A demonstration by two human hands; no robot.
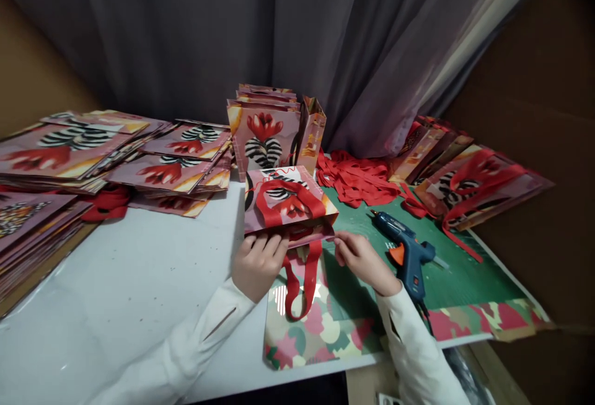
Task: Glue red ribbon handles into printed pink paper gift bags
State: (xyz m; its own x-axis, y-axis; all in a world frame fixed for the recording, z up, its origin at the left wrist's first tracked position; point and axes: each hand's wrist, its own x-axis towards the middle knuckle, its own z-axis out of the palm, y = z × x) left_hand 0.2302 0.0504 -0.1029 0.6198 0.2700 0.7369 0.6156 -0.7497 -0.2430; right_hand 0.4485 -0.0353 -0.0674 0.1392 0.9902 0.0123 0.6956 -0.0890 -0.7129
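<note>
A printed paper gift bag (320,189) with striped and red flower artwork lies in front of me, its mouth toward me. One red ribbon handle (269,209) rests on its upper face; another ribbon loop (310,284) hangs from the mouth's near side. My left hand (260,265) has its fingers curled over the left part of the bag's rim. At the right corner of that rim, my right hand (362,259) pinches the edge between thumb and fingers. The inside of the bag is mostly hidden.
A blue glue gun (411,262) lies on the green mat (458,278), right of my right hand. Behind are a red ribbon heap (356,178) and standing bags (283,129). Flat bag stacks (60,151) sit left on the white table (153,281); finished-looking bags (483,185) lean right.
</note>
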